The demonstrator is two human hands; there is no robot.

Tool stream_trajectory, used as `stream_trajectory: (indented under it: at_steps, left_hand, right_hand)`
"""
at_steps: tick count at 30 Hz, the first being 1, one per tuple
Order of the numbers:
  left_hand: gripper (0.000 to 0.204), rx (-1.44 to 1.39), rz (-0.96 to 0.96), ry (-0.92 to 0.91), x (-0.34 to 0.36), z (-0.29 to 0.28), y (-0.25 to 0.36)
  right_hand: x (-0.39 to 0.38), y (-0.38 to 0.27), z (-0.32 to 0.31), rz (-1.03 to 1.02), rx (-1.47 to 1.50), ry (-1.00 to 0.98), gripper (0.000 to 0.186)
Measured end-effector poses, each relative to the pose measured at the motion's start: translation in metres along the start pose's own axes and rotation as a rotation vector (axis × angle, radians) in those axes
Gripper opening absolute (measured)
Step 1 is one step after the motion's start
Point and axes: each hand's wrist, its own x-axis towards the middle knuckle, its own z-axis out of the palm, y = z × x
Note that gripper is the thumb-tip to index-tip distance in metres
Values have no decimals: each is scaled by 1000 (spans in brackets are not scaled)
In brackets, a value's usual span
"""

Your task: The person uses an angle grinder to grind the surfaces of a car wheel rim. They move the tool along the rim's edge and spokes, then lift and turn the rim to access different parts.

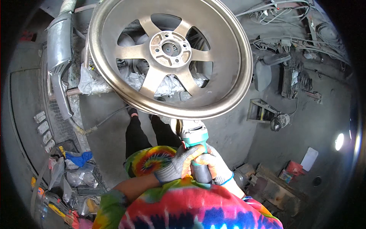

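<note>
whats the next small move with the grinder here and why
Probably ease the grinder along the lower rim of the wheel. Its head sits right at that rim edge, and both gloved hands, left hand and right hand, grip the body, so a short controlled slide looks feasible.

The alloy wheel [171, 57] is a dull bronze-gold all over, spokes and rim alike, with a paler silver-grey hub. The angle grinder [195, 147] has a teal body and a grey head. Both hands wear grey knit gloves with orange palms; the right hand [215, 166] shows a blue cuff edge, the left hand [177, 166] mostly grey. The shirt [190, 208] is tie-dye in red, yellow, green, blue and dark navy swirls. The trousers [146, 135] are black. The floor [236, 129] is dusty grey.
</note>
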Motion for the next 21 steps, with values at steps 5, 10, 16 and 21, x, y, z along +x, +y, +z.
stream_trajectory:
  at_steps: [5, 10, 16, 21]
  left_hand:
    - [20, 5, 14, 60, -4, -8, -2]
    - [18, 25, 22, -15, 2, -5, -2]
    - [23, 120, 38, -7, 0, -8, -1]
    - [23, -3, -64, 58, -3, -3, 3]
  right_hand:
    - [1, 6, 7, -21, -42, 74, 50]
    - [0, 4, 6, -24, 2, 81, 48]
    - [3, 4, 4, 6, 25, 54, 52]
    - [0, 2, 8, 1, 47, 39, 53]
